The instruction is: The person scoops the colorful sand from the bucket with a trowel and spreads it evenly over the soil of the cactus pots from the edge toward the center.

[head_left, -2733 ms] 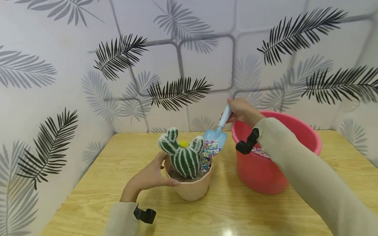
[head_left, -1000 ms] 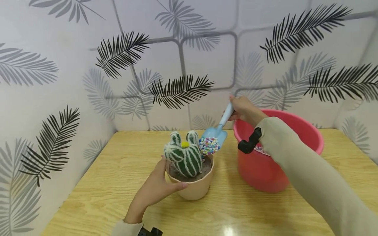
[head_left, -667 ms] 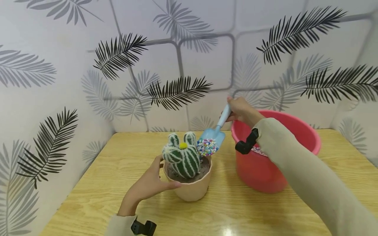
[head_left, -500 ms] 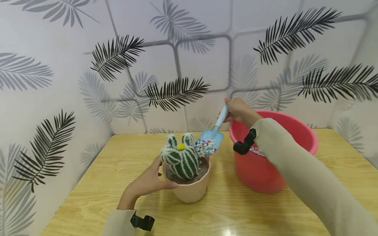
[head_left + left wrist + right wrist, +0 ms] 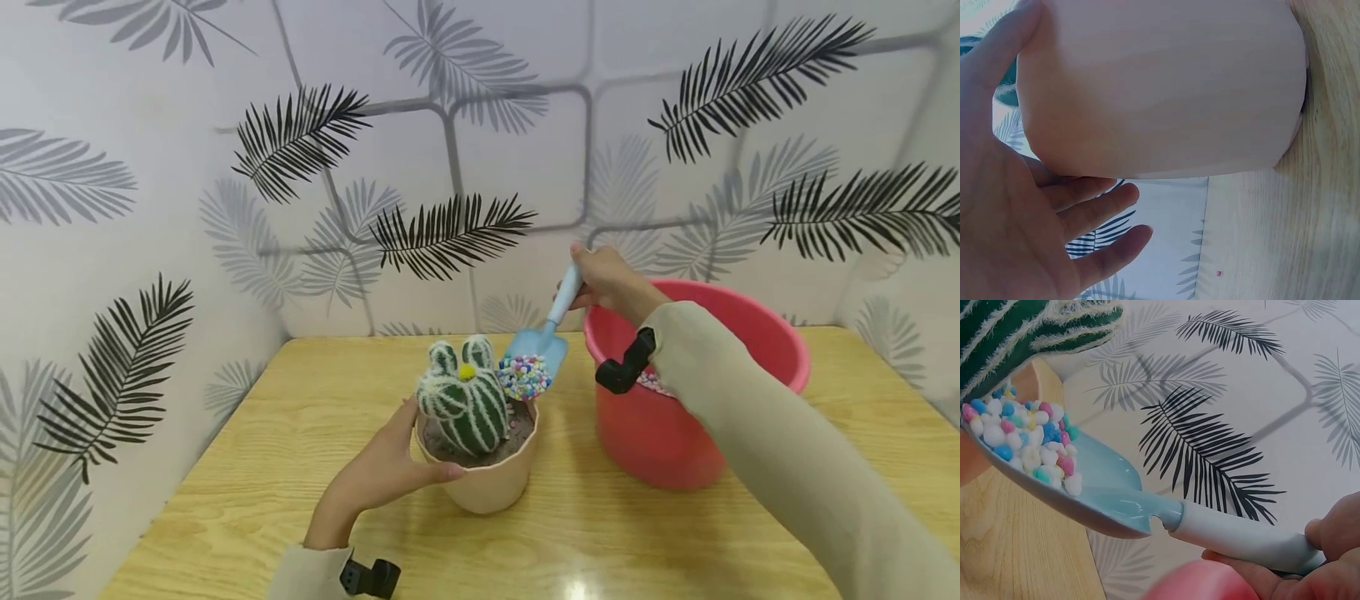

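Observation:
A knitted-looking green and white cactus (image 5: 480, 417) with a yellow tuft stands in grey soil inside a peach flower pot (image 5: 487, 492). My left hand (image 5: 378, 471) grips the pot's left side, thumb at the front rim and forefinger behind; other fingers spread clear of the wall in the left wrist view. My right hand (image 5: 611, 279) holds the pale handle of a light blue hand trowel (image 5: 1113, 481), tilted down toward the pot. Its blade carries a heap of multicoloured pebbles (image 5: 1035, 437) beside the cactus, over the pot's back right rim. A few pebbles lie on the soil.
A large red tub (image 5: 660, 442) stands right of the pot, with more pebbles (image 5: 652, 382) inside, and my right forearm crosses over it. The wooden table (image 5: 300, 417) meets a leaf-patterned wall behind. One tiny pink pebble (image 5: 1219, 273) lies on the table.
Since the earliest frame, the pot and cactus have turned under my left hand, bringing another cactus arm to the front. The loaded trowel has shifted only slightly over the rim.

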Available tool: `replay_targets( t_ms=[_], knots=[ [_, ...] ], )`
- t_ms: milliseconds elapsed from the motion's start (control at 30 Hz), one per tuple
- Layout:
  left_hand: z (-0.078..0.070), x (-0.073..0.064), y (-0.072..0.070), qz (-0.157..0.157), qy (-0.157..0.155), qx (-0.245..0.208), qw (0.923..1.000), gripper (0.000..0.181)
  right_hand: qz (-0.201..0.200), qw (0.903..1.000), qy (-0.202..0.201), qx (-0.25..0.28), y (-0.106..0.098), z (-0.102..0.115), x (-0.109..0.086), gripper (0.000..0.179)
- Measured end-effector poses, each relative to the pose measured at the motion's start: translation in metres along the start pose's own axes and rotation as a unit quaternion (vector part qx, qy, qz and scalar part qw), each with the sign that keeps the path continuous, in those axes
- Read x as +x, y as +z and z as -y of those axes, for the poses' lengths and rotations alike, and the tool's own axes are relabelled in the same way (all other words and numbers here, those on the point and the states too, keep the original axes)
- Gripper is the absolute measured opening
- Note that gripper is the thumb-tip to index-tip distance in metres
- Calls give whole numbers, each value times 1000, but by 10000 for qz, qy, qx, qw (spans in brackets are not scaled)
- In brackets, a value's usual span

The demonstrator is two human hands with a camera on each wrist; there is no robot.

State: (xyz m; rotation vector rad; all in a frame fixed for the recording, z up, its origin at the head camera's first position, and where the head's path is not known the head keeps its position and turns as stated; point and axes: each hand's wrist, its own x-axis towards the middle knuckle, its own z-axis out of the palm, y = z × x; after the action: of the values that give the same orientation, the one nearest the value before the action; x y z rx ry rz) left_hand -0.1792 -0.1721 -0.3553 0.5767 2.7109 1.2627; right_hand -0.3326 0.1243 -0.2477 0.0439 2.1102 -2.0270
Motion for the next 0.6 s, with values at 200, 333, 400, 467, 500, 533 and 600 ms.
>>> replay_targets(
  t_ms=[200, 333, 400, 467, 500, 533, 600],
  knots=[
    [0, 0, 1, -2, 44, -12, 10000, 111, 105, 9998, -192, -29, 1, -5, 0, 47],
    [-1, -1, 1, 41, 85, -22, 10000, 111, 205, 9992, -333, -1, 4, -7, -1, 37],
    [-2, -1, 1, 41, 81, 1, 10000, 111, 226, 9991, -363, -16, 5, -7, -1, 33],
    [-2, -1, 0, 43, 92, 11, 9999, 111, 229, 9990, -389, -48, 5, -7, -1, 30],
    [-2, -1, 0, 48, 101, 16, 9999, 111, 217, 9989, -399, -77, 5, -7, -1, 30],
    [-2, -1, 0, 56, 110, 13, 9999, 111, 205, 9989, -400, -96, 5, -7, 0, 30],
    [-2, -1, 0, 60, 103, 23, 9999, 111, 202, 9988, -424, -109, 5, -7, 0, 31]
  ],
)
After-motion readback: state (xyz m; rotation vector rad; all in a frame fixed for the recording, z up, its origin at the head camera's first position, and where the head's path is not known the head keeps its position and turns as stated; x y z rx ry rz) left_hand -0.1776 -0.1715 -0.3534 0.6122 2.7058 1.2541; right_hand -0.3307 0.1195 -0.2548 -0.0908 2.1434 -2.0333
